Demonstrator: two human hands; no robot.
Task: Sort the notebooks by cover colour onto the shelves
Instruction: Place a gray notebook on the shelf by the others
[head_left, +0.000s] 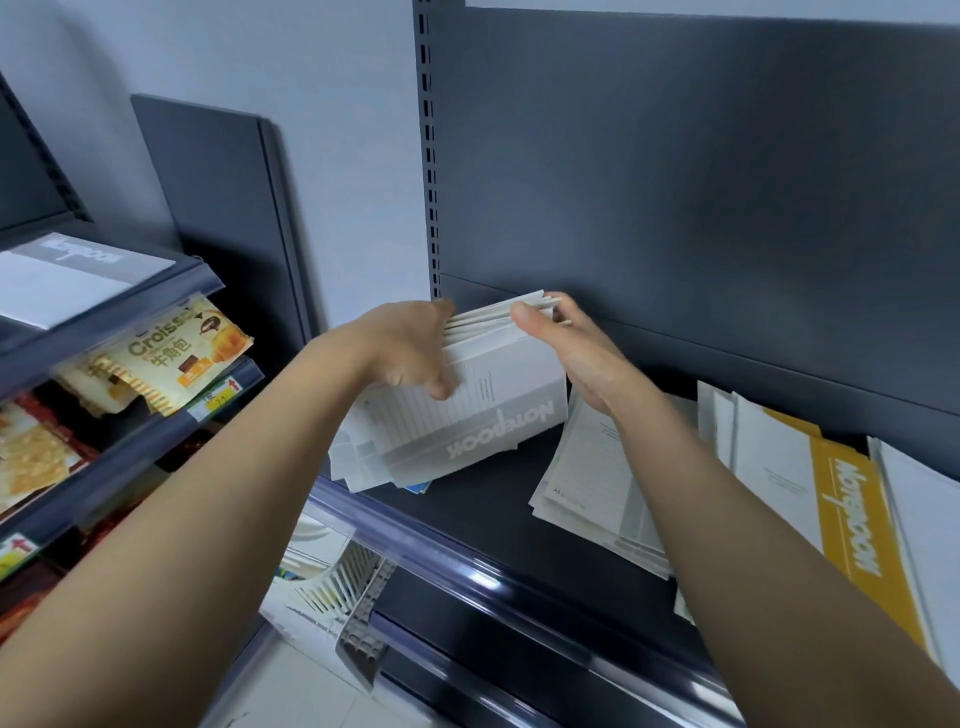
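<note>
A stack of white-and-grey notebooks (498, 410) stands tilted on the dark shelf (483, 509), its top edges leaning toward the back panel. My left hand (410, 353) grips the stack's left side, thumb on the front cover. My right hand (571, 348) holds the top right corner, thumb over the upper edges. A blue cover corner (418, 487) peeks out under the stack. To the right lie loose pale notebooks (597, 483) and a yellow-banded notebook (852, 525).
On the left rack, a grey notebook (78, 275) lies on the upper shelf above croissant packets (171, 353) and other snack bags. A white plastic basket (343, 587) sits below the shelf's front rail. The dark back panel (675, 182) rises behind the stack.
</note>
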